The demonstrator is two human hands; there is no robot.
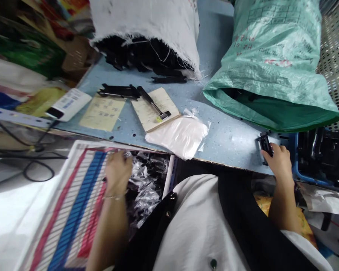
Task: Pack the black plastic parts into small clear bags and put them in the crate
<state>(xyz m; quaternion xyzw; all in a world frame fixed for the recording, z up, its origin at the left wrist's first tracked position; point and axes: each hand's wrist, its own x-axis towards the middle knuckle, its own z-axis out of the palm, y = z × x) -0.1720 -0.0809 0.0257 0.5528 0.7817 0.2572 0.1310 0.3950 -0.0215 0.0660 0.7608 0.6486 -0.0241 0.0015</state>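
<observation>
Both hands busy at the blue table (226,139).
Left hand (117,171) was down in the striped bag (73,210) of wrapped parts (147,180), grip hidden; right hand (279,160) closed around a black clip (264,145) at the near right edge. Green sack (274,56) had red writing, unreadable.

The left hand (117,171) reaches into a striped woven bag (73,203) and rests on clear-wrapped black parts (147,180). The right hand (279,160) closes on a small black part (264,145) at the edge of the blue table (228,135). A stack of clear plastic bags (177,135) lies between the hands, near a notepad (154,109). A green sack (271,67) lies open just behind the right hand.
</observation>
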